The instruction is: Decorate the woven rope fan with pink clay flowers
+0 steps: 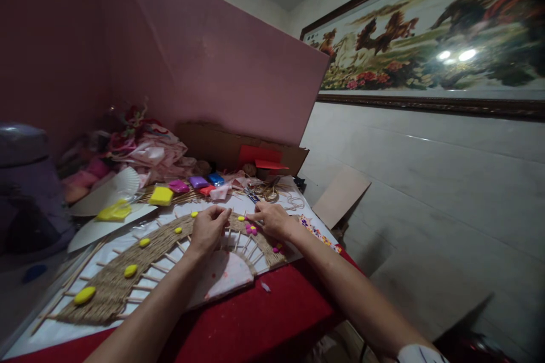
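Observation:
A fan-shaped frame of wooden sticks woven with brown twine [159, 252] lies on a white sheet. Several yellow clay discs [130, 270] are spaced along its band. My left hand [209, 229] rests over the upper band, thumb and fingers pinched together; what is between them cannot be made out. On the right part of the band, my right hand [272, 220] reaches in with its index finger stretched out. That fingertip touches a bit of magenta clay beside a small yellow disc [241, 218]. Just below is a magenta clay flower [251, 229]. Pink-white patterned fabric [225, 273] covers the fan's inner part.
Clay packs lie behind the fan: yellow [161, 195], purple [198, 182] and blue [216, 179]. Scissors [254, 197] lie beyond my right hand. A purple container [36, 193] stands at left. Pink fabric [155, 150] is heaped at the back. Red cloth [255, 323] covers the table's front.

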### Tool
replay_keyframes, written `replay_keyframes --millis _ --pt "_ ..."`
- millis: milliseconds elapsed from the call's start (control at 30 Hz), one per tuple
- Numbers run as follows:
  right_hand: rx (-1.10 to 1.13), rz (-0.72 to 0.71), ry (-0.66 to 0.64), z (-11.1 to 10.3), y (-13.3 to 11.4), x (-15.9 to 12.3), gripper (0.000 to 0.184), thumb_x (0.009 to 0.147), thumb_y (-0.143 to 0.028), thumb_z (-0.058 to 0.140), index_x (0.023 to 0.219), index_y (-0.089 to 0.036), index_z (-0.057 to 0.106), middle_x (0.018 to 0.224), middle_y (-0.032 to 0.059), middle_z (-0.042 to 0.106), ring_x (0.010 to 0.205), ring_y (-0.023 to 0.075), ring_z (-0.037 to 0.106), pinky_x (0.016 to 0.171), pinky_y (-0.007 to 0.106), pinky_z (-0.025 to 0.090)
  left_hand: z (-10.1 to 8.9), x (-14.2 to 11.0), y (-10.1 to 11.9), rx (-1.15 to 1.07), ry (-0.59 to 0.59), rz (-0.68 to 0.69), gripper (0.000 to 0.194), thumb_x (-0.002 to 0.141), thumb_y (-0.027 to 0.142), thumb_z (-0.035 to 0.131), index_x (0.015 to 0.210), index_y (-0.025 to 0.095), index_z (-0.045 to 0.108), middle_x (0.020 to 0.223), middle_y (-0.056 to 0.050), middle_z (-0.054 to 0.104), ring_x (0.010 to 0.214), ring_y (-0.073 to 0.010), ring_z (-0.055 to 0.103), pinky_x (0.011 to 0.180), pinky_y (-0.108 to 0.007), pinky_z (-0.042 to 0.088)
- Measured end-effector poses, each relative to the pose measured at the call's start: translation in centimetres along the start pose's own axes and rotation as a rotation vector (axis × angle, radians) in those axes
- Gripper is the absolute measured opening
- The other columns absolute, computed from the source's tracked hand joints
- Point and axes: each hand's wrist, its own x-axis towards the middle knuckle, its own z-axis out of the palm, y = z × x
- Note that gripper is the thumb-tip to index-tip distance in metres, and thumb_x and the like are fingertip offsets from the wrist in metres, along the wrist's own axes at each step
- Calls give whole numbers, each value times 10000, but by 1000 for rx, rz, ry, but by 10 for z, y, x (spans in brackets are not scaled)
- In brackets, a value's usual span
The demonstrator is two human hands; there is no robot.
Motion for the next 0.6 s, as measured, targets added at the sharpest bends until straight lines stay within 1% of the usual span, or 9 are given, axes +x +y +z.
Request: replay_keyframes --millis 200,400,600 --pt "-24 -11 -14 3 -3 3 343 829 -223 504 1141 -312 617 997 51 580 876 184 531 623 242 343 0 0 2 -16 6 -10 350 572 490 663 604 152 577 447 37 520 351 -75 397 374 -203 267" --pt "-26 -21 38 0 -4 -1 333 843 -222 480 1138 -302 613 983 50 582 860 178 529 630 243 344 0 -1 2 3 6 -6 345 587 483 656 620 148 581 456 37 525 361 -76 403 379 -203 266" --pt "-62 -44 9 -2 -8 -2 306 852 -240 482 1114 -291 632 956 62 586 828 181 533 627 248 356 0 -1 1 -4 -5 0 353 583 489 664 617 149 577 458 36 526 359 -77 404 382 -207 273"
